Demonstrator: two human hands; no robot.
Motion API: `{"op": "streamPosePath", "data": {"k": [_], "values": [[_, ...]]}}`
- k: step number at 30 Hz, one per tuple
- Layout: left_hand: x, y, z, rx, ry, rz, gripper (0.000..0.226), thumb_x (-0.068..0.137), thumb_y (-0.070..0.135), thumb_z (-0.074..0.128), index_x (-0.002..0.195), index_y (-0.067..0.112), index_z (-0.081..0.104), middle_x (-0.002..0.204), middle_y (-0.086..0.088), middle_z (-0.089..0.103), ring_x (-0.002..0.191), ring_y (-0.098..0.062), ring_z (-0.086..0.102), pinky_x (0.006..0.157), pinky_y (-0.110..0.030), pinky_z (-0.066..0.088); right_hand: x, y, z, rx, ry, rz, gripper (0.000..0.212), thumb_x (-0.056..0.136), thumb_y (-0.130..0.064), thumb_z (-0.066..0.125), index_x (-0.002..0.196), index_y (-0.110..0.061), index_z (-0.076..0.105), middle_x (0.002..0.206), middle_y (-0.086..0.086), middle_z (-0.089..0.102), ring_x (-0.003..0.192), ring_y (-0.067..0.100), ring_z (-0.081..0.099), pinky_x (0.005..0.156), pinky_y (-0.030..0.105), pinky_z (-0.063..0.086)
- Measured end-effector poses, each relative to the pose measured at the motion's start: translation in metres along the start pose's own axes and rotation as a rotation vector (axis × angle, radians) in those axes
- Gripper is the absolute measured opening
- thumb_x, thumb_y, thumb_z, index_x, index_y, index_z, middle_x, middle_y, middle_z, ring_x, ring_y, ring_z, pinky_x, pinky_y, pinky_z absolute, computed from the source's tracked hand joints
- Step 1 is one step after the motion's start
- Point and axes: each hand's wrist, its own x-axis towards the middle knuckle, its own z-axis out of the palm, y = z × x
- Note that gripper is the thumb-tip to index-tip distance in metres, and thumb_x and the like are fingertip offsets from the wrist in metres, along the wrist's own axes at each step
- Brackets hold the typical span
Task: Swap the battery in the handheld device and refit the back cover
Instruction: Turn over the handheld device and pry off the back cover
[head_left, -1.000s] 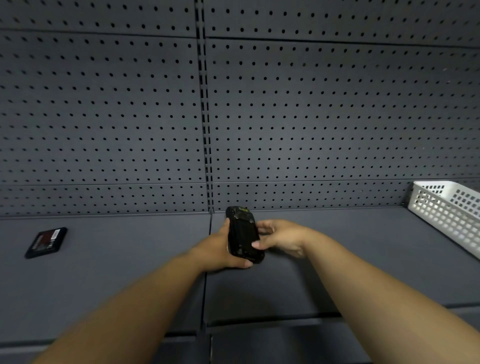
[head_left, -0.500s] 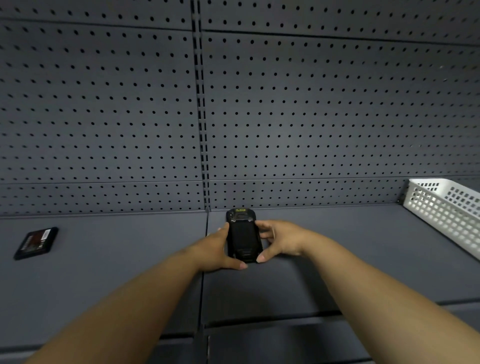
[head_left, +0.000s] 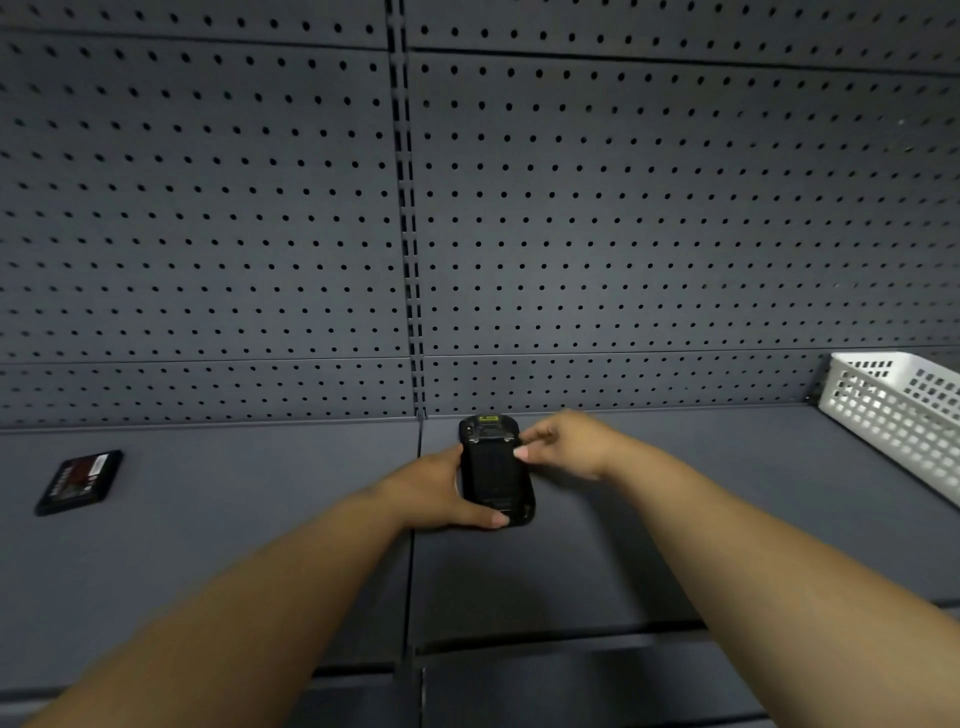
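The left hand (head_left: 441, 491) is still gripping the handheld device (head_left: 496, 475) on the shelf (head_left: 675, 519); the right hand (head_left: 563, 441), formerly lower, is now pinching its far end, seemingly latching the cover.

No text could be read. The flat black rectangular battery (head_left: 79, 482) near the left edge of the dark grey shelf (head_left: 727, 493) bore a red-and-white label, illegible. The black handheld device (head_left: 496, 475) carried a small yellow sticker, also illegible.
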Motion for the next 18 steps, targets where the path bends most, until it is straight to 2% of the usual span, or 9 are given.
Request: {"op": "streamPosePath", "data": {"k": [3, 7, 12, 15, 18], "values": [[0.001, 0.004, -0.005, 0.043, -0.035, -0.011, 0.087, 0.065, 0.046, 0.081, 0.139, 0.028, 0.039, 0.140, 0.006, 0.051, 0.126, -0.013, 0.049, 0.109, -0.027, 0.036, 0.011, -0.010, 0.000, -0.300, 0.086, -0.003, 0.036, 0.096, -0.028, 0.050, 0.127, -0.013, 0.061, 0.126, 0.011, 0.064, 0.116, 0.027, 0.058, 0.097, 0.032, 0.043], [0.001, 0.009, -0.009, 0.086, -0.053, -0.022, 0.082, 0.066, 0.045, 0.081, 0.136, 0.026, 0.042, 0.137, 0.004, 0.054, 0.124, -0.015, 0.051, 0.107, -0.028, 0.038, 0.024, -0.015, 0.001, -0.516, 0.056, -0.011, 0.037, 0.098, -0.026, 0.044, 0.129, -0.011, 0.058, 0.131, 0.013, 0.060, 0.120, 0.030, 0.055, 0.097, 0.032, 0.043], [0.001, 0.011, -0.011, 0.111, -0.048, -0.019, 0.079, 0.066, 0.044, 0.081, 0.134, 0.026, 0.044, 0.136, 0.004, 0.055, 0.123, -0.014, 0.052, 0.101, -0.023, 0.037, 0.029, -0.018, -0.001, -0.609, 0.039, -0.020, 0.036, 0.100, -0.022, 0.042, 0.129, -0.009, 0.058, 0.130, 0.014, 0.061, 0.120, 0.030, 0.055, 0.102, 0.035, 0.043], [0.000, 0.011, -0.011, 0.129, -0.035, -0.020, 0.078, 0.067, 0.044, 0.080, 0.134, 0.025, 0.045, 0.136, 0.003, 0.055, 0.124, -0.015, 0.051, 0.096, -0.021, 0.036, 0.035, -0.012, 0.001, -0.663, 0.071, -0.068, 0.030, 0.098, -0.018, 0.045, 0.118, -0.011, 0.066, 0.118, 0.012, 0.068, 0.109, 0.029, 0.062, 0.096, 0.038, 0.049], [0.000, 0.011, -0.011, 0.131, -0.034, -0.027, 0.078, 0.066, 0.045, 0.081, 0.133, 0.025, 0.046, 0.135, 0.003, 0.056, 0.122, -0.015, 0.052, 0.095, -0.021, 0.037, 0.037, -0.010, 0.002, -0.683, 0.079, -0.090, 0.029, 0.098, -0.019, 0.043, 0.113, -0.010, 0.066, 0.110, 0.012, 0.070, 0.101, 0.028, 0.065, 0.088, 0.034, 0.049]]}}
